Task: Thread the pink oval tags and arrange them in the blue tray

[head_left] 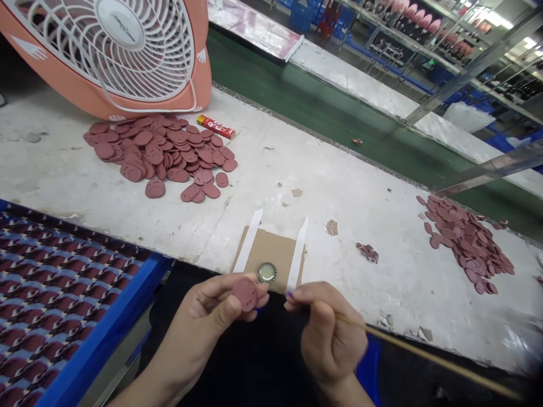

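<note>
Two things in hand: your left hand (203,316) pinches a maroon oval pad (245,294), your right hand (328,333) grips a thin wooden stick (424,353); crimped metal bottle cap (267,273) sits on cardboard (275,251) on the worktop (297,169).

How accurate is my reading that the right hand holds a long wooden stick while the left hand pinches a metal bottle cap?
Not quite: in the head view, the left hand pinches a reddish oval cutout. The metal bottle cap is not in it but rests on the cardboard square. The right hand does hold the long wooden stick.
</note>
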Action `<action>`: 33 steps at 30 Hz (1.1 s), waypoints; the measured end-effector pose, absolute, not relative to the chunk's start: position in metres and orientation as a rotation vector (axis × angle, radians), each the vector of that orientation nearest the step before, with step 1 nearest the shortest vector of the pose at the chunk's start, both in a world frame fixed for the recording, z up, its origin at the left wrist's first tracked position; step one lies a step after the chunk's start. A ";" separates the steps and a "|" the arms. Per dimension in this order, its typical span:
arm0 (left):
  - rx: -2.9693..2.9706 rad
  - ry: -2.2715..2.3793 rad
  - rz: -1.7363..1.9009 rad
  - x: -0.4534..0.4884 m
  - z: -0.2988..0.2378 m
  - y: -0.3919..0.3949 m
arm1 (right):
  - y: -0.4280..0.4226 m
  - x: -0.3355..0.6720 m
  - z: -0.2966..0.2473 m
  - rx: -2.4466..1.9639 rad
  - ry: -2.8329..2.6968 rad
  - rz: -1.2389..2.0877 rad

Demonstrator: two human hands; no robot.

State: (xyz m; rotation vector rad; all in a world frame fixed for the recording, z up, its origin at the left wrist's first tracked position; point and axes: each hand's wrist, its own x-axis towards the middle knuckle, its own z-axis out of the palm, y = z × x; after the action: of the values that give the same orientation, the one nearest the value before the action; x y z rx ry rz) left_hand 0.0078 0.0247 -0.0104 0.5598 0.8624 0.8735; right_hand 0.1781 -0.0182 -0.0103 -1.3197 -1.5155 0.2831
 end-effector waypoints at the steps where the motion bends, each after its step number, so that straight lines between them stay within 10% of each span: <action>1: 0.548 0.899 0.906 0.005 -0.011 0.026 | -0.015 0.180 -0.014 -1.349 -1.523 0.318; 33: 0.553 0.859 0.819 0.009 -0.006 0.021 | -0.019 0.160 0.005 -1.031 -1.411 0.463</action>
State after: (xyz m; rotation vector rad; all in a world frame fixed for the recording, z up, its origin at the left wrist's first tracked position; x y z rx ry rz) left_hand 0.0090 0.0214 -0.0060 0.5535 0.8590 0.8187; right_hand 0.1596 -0.0191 0.0046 -1.0315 -1.4112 0.4631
